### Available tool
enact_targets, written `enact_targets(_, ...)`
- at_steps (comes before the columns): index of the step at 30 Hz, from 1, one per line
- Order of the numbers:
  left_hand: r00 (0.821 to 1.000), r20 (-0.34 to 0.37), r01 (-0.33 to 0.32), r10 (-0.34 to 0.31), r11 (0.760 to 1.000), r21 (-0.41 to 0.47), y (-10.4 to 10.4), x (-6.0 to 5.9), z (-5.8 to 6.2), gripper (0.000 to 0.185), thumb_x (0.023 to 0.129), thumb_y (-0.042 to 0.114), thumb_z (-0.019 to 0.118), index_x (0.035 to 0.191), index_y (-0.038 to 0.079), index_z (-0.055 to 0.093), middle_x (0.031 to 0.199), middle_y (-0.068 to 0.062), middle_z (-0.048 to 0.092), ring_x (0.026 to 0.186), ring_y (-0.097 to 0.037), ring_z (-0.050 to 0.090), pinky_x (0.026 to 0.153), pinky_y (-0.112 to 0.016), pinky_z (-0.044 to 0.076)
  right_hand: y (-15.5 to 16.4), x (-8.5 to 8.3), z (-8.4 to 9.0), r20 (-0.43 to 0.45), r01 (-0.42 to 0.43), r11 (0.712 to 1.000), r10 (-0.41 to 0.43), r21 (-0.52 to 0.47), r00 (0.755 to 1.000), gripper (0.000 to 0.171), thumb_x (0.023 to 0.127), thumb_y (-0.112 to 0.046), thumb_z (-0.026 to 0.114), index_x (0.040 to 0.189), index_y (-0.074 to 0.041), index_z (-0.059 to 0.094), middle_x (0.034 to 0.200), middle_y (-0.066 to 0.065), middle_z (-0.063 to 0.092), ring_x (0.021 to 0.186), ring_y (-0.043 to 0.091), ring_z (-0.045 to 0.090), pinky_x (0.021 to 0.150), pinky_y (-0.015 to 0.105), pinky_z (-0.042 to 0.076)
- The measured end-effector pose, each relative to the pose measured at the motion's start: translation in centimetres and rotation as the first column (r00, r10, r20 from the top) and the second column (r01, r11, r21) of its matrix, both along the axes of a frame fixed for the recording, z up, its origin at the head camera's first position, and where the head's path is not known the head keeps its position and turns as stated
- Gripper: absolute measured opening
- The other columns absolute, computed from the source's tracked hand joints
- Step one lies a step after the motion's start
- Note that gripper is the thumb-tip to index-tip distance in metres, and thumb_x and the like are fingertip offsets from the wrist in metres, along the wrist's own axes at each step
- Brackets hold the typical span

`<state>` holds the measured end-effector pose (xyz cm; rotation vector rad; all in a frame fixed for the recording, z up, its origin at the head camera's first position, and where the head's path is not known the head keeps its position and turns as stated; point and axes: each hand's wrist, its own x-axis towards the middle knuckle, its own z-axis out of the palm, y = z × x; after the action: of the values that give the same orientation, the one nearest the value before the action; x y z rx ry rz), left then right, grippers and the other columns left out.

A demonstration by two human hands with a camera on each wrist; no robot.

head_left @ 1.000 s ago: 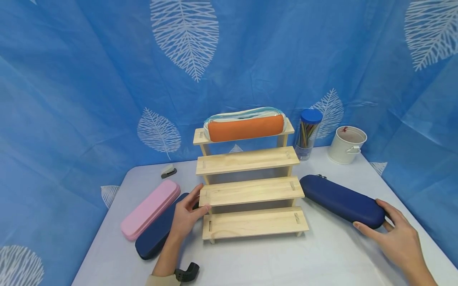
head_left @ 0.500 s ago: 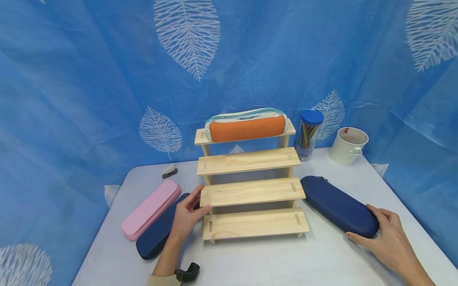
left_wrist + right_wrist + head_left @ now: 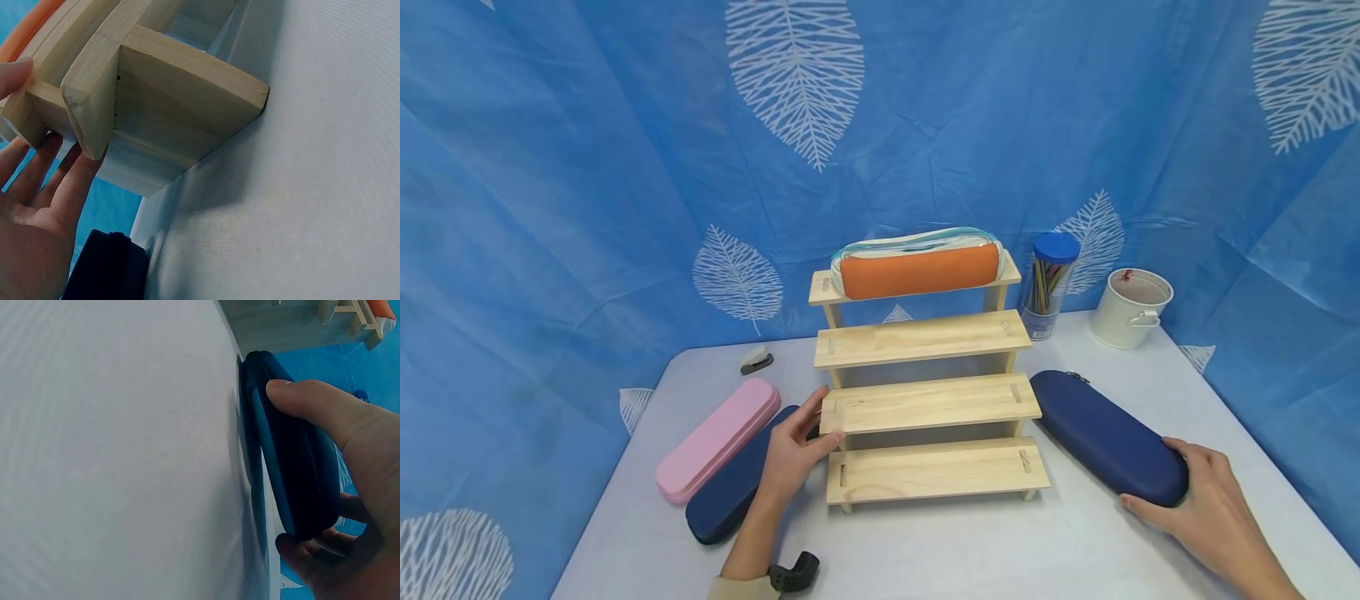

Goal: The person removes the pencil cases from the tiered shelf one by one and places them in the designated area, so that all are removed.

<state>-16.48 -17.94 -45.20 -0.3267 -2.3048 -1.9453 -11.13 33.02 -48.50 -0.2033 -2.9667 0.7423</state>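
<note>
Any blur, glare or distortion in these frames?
Head view: sharp, even light, soft shadows under the wooden rack, mild wide-angle stretch at the edges. Left wrist view: left hand is close and soft. Right wrist view: right hand on the navy case, slightly blurred; no glare.

Right hand [image 3: 1213, 508] gripping navy case [image 3: 1108, 437], left hand [image 3: 793, 454] steadying wooden rack [image 3: 928, 404]

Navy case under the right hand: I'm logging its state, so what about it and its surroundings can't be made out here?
- Navy case, head view: near end hidden by the right hand; the zip at its far end is too small to tell if closed.
- Right wrist view: only the gripped end shows; the edge cuts off the rest.
- Second navy case, head view: partly hidden by the left hand.
- White pot: contents too small to identify.
</note>
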Motion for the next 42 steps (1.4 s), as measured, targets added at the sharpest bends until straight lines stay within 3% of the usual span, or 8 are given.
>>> enact_targets(5, 1.000, 0.006, 0.005, -0.005, 1.000, 0.011, -0.1, 0.0, 0.0, 0.071, 0.083, 0.007, 0.076, 0.143, -0.002, 0.040, 0.145, -0.023, 0.039, 0.125, -0.038, 0.047, 0.090, -0.029, 0.049, -0.4, 0.2, 0.0, -0.019, 0.007, 1.000, -0.007, -0.001, 1.000, 0.120, 0.061, -0.062, 0.082, 0.137, 0.013, 0.029, 0.122, 0.040, 0.027, 0.101, 0.052, 0.035, 0.075, 0.068, 0.035)
enact_targets(14, 1.000, -0.009, -0.011, 0.011, 1.000, -0.007, -0.2, -0.2, -0.7, 0.069, 0.083, 0.007, 0.076, 0.143, 0.000, 0.043, 0.144, -0.022, 0.041, 0.124, -0.035, 0.049, 0.093, -0.041, 0.047, -0.1, -0.8, 2.3, -0.059, 0.022, 0.993, -0.030, -0.119, 0.998, 0.087, 0.079, -0.049, 0.075, 0.131, 0.009, 0.038, 0.118, 0.033, 0.039, 0.097, 0.048, 0.045, 0.071, 0.060, 0.041)
enact_targets(17, 1.000, -0.009, -0.011, 0.011, 1.000, -0.002, -0.4, -0.4, -1.1, 0.070, 0.083, 0.008, 0.076, 0.144, 0.004, 0.043, 0.145, -0.019, 0.042, 0.124, -0.033, 0.049, 0.093, -0.043, 0.047, 0.1, -1.9, 3.8, -0.095, -0.038, 0.980, 0.019, -0.196, 0.995, 0.077, 0.084, -0.042, 0.073, 0.133, 0.006, 0.039, 0.124, 0.029, 0.042, 0.103, 0.047, 0.047, 0.076, 0.040, 0.048)
enact_targets(21, 1.000, -0.007, -0.001, 0.001, 1.000, -0.002, -0.3, -0.2, -0.3, 0.070, 0.083, 0.007, 0.076, 0.144, 0.001, 0.041, 0.146, -0.020, 0.040, 0.125, -0.034, 0.048, 0.093, -0.043, 0.046, 0.2, -3.7, 5.6, -0.193, -0.148, 0.957, 0.101, -0.248, 0.976, 0.067, 0.085, -0.031, 0.075, 0.134, 0.001, 0.042, 0.128, 0.022, 0.047, 0.108, 0.012, 0.049, 0.068, 0.005, 0.038)
enact_targets(25, 1.000, 0.000, 0.000, 0.000, 1.000, -0.012, -0.1, 0.1, 0.2, 0.071, 0.083, 0.007, 0.076, 0.143, -0.003, 0.040, 0.145, -0.020, 0.041, 0.124, -0.036, 0.048, 0.095, -0.043, 0.045, -0.1, -5.3, 7.3, -0.233, -0.217, 0.937, 0.154, -0.275, 0.960, 0.070, 0.085, -0.026, 0.076, 0.140, -0.003, 0.041, 0.130, 0.019, 0.048, 0.097, -0.013, 0.040, 0.071, -0.001, 0.036)
enact_targets(29, 1.000, 0.011, -0.006, 0.006, 1.000, -0.014, 0.0, 0.2, 0.2, 0.071, 0.082, 0.007, 0.076, 0.143, -0.003, 0.040, 0.145, -0.014, 0.043, 0.125, -0.034, 0.048, 0.096, -0.045, 0.044, -0.9, -6.9, 8.7, -0.250, -0.258, 0.922, 0.188, -0.287, 0.950, 0.073, 0.085, -0.026, 0.076, 0.144, -0.007, 0.038, 0.132, 0.016, 0.048, 0.101, -0.010, 0.043, 0.074, -0.001, 0.036)
enact_targets(36, 1.000, 0.011, -0.005, 0.006, 1.000, -0.005, 0.0, 0.2, 0.1, 0.071, 0.082, 0.006, 0.076, 0.143, -0.004, 0.040, 0.145, -0.019, 0.041, 0.125, -0.036, 0.047, 0.093, -0.040, 0.047, -2.9, -9.6, 11.2, -0.244, -0.312, 0.903, 0.244, -0.295, 0.938, 0.074, 0.086, -0.031, 0.074, 0.147, -0.012, 0.036, 0.138, 0.014, 0.046, 0.114, 0.033, 0.051, 0.075, 0.001, 0.039)
enact_targets(42, 1.000, 0.017, -0.012, 0.012, 1.000, -0.008, 0.0, 0.2, 0.0, 0.071, 0.083, 0.007, 0.076, 0.143, -0.003, 0.041, 0.145, -0.019, 0.041, 0.124, -0.035, 0.048, 0.091, -0.035, 0.048, -4.8, -11.9, 13.1, -0.275, -0.373, 0.864, 0.289, -0.337, 0.917, 0.076, 0.086, -0.028, 0.074, 0.150, -0.017, 0.033, 0.143, 0.011, 0.042, 0.121, 0.036, 0.049, 0.079, 0.004, 0.041)
